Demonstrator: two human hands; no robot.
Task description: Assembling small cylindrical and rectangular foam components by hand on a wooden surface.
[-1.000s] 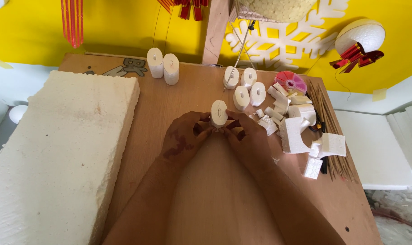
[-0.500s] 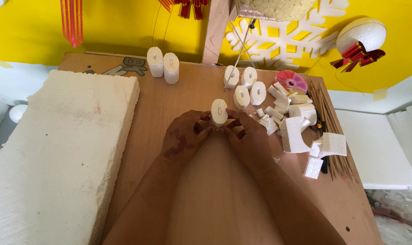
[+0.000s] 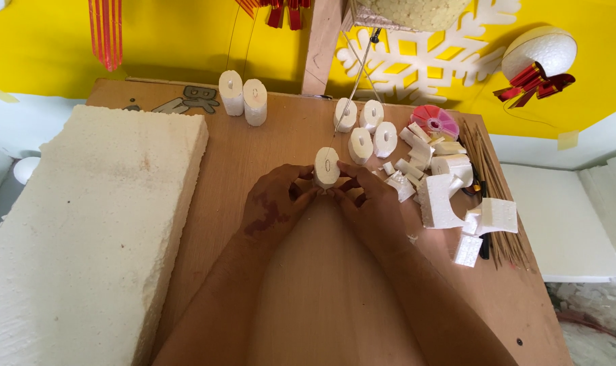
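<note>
A wooden bench (image 3: 281, 271) set against a yellow wall carries a foam-cutting job, with the small foam disc (image 3: 326, 167) at its middle as the landmark. Far to the left of the disc lies a thick slab of white foam (image 3: 91, 230), rough along its edges and apparently parked out of the way of the working space. To the right of the disc sits a heap of foam offcuts (image 3: 450, 196) beside a bundle of thin sticks (image 3: 491, 183) and a pink reel (image 3: 435, 120). Beyond the disc stand several matching discs (image 3: 369, 129), and two foam cylinders (image 3: 243, 100) stand farther back to the left. The left hand (image 3: 274, 203) and the right hand (image 3: 372, 207) meet under the disc, fingertips of both pinching its lower edge so that it stands upright, flat face toward the camera, just above the bench. The disc is white, round and thick-rimmed, with a small slot-like hole through its centre.
</note>
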